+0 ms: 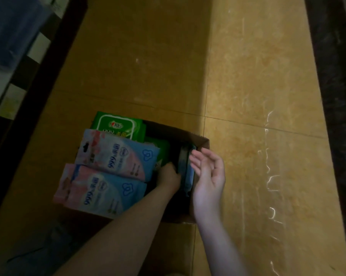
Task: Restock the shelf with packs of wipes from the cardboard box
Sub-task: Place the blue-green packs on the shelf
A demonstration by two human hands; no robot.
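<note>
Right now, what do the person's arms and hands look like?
The left forearm and right forearm are bare to the frame edge: no sleeves show. The left hand and right hand wear no gloves; no watch, ring or bracelet is visible.

cardboard box (203, 143) on tiled floor (247, 92) | two pink-blue packs (118, 156) and green pack (118, 124) inside | left hand (168, 177) grips upright dark pack (185, 166) | right hand (208, 173) spread beside it

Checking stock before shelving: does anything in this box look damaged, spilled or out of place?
Nothing spilled or torn shows, though it is dim. The two pink-and-blue packs lie askew on top, overhanging the left edge of the cardboard box, and one dark pack stands on edge by its right wall.
</note>
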